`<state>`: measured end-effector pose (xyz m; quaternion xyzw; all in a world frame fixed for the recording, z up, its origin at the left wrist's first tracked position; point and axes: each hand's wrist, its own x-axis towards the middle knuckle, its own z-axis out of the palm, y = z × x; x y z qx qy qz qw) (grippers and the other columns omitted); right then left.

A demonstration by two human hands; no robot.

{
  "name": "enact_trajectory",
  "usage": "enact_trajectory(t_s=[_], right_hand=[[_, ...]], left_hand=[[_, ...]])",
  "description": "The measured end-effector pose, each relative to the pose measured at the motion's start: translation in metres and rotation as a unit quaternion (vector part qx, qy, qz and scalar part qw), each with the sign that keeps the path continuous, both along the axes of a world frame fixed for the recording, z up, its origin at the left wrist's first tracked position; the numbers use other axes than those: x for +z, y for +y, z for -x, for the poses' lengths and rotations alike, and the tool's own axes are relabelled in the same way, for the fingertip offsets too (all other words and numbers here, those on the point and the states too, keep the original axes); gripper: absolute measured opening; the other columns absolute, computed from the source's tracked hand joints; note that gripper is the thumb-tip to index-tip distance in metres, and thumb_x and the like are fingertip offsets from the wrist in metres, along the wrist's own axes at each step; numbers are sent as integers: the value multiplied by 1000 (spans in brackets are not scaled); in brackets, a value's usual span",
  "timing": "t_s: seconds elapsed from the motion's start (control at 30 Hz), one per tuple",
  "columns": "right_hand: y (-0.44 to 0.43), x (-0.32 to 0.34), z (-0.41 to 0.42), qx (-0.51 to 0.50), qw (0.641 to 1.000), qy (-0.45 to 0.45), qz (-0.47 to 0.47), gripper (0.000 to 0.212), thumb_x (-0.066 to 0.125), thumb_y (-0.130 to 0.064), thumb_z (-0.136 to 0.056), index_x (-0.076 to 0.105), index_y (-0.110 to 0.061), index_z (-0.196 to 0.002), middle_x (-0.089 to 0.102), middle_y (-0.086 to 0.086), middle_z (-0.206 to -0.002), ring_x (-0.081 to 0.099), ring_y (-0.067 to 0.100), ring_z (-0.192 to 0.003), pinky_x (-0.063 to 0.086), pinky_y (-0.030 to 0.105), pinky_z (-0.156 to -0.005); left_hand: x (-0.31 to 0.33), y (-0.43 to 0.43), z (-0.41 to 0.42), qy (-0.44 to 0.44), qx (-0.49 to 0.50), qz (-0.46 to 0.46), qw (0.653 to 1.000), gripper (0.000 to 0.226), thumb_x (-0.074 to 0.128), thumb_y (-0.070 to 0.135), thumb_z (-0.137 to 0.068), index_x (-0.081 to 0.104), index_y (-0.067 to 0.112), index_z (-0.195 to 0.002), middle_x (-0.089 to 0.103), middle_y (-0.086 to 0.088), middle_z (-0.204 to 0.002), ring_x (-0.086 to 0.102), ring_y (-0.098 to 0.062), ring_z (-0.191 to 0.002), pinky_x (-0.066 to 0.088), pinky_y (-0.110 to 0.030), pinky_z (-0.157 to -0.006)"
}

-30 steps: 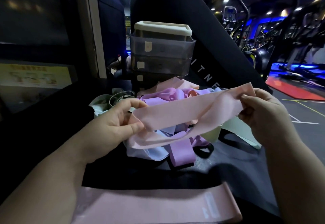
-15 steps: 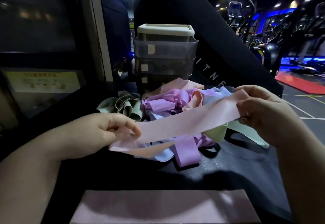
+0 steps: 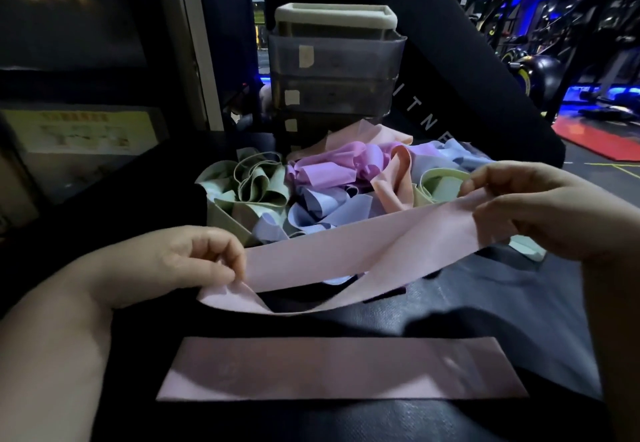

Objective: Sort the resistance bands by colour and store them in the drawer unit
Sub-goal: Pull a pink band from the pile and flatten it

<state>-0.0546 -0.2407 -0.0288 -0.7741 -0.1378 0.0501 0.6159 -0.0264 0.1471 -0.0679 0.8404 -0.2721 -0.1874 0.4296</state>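
A light pink resistance band [image 3: 353, 254] is stretched between my hands above the dark padded surface. My left hand [image 3: 183, 261] pinches its left end, and my right hand [image 3: 540, 209] pinches its right end, slightly higher. A second pink band [image 3: 339, 369] lies flat on the pad close to me. Behind the held band sits a tangled pile of bands: green [image 3: 249, 181], purple [image 3: 329, 167], pale blue [image 3: 322, 209] and peach [image 3: 394, 185]. The grey translucent drawer unit [image 3: 336, 63] with a cream top stands behind the pile, its drawers closed.
The dark padded surface [image 3: 467, 310] carries everything. A black slanted machine panel [image 3: 467, 70] rises behind the drawer unit. A yellow poster [image 3: 79, 129] is at the left, and gym machines with a red mat [image 3: 599, 136] stand at the right.
Both hands have lowered the pink band toward the pad and drawn it out longer and flatter. My left hand has moved down and to the left.
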Motion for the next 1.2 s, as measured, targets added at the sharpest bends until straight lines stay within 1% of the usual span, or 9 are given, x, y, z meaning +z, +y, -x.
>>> enact_trajectory(t_s=[0.1, 0.2, 0.3, 0.4, 0.53, 0.67, 0.77, 0.93, 1.2], right_hand=[[-3, -1, -1, 20, 1000, 11, 8, 24, 59, 4, -61, 71, -15, -67, 58, 14, -63, 56, 15, -47, 44, 20, -41], [-8, -3, -1, 45, 999, 22, 9, 14, 70, -3, -61, 70, -12, -72, 56, 13, -62, 53, 14, -46, 44, 20, -40], [-18, -5, -1, 79, 996, 38, 23, 44, 91, -21, -48, 72, -11, -86, 58, 11, -62, 54, 14, -47, 46, 18, -44], [-25, -6, -1, 82, 994, 53, 41, 51, 94, -25, -47, 75, -12, -93, 57, 9, -57, 55, 16, -47, 47, 20, -45], [-29, -7, -2, 77, 992, 74, 73, 67, 98, -40, -38, 76, -13, -95, 63, 19, -68, 62, 22, -54, 51, 23, -49], [-33, -8, -2, 62, 992, 74, 86, 69, 99, -41, -33, 77, -15, -93, 65, 20, -69, 63, 21, -53, 51, 22, -47], [-35, -9, -2, 59, 991, 68, 101, 73, 98, -43, -33, 76, -11, -94, 66, 20, -68, 62, 19, -51, 49, 21, -45], [-33, -8, -4, 74, 986, 70, 135, 62, 95, -47, -41, 72, -3, -79, 64, 24, -64, 59, 17, -49, 45, 18, -45], [-27, -18, -7, -1, 987, 49, 151, 74, 92, -60, -32, 68, -3, -74, 57, 14, -66, 53, 14, -53, 42, 18, -45]], left_hand=[[-6, 1, -2, 30, -2, 1, 1000, 30, 85, 35, -60, 65, 19, -75, 58, -3, -72, 66, -40, -87, 39, -27, -62], [-8, 3, -2, 34, 3, 13, 999, 31, 85, 28, -56, 68, 22, -81, 58, -6, -77, 55, -24, -68, 43, -24, -56], [-8, 5, -4, 49, 3, 31, 998, 35, 83, 28, -54, 72, 22, -87, 61, -6, -77, 56, -16, -65, 47, -21, -55], [-10, 4, -3, 56, -7, 38, 998, 34, 84, 28, -54, 72, 20, -84, 60, -8, -73, 55, -14, -62, 46, -18, -54], [-10, 6, -5, 30, -5, 94, 995, 40, 90, 42, -51, 65, 17, -71, 55, -3, -68, 51, -7, -61, 44, -14, -57], [-10, 15, -5, 23, 6, 180, 983, 44, 91, 43, -54, 61, 15, -72, 51, -36, -98, 50, -30, -85, 41, -35, -74], [-10, 21, -7, 22, 19, 235, 972, 47, 91, 43, -51, 60, 15, -72, 52, -28, -90, 49, -31, -78, 45, -27, -62], [-8, 15, -9, 1, 71, 247, 966, 52, 92, 50, -43, 60, 19, -71, 49, 1, -58, 45, -5, -46, 38, -12, -41], [-9, 5, -8, -76, 79, 201, 973, 48, 86, 58, -49, 64, 23, -75, 58, -3, -85, 53, -14, -76, 47, -17, -65]])
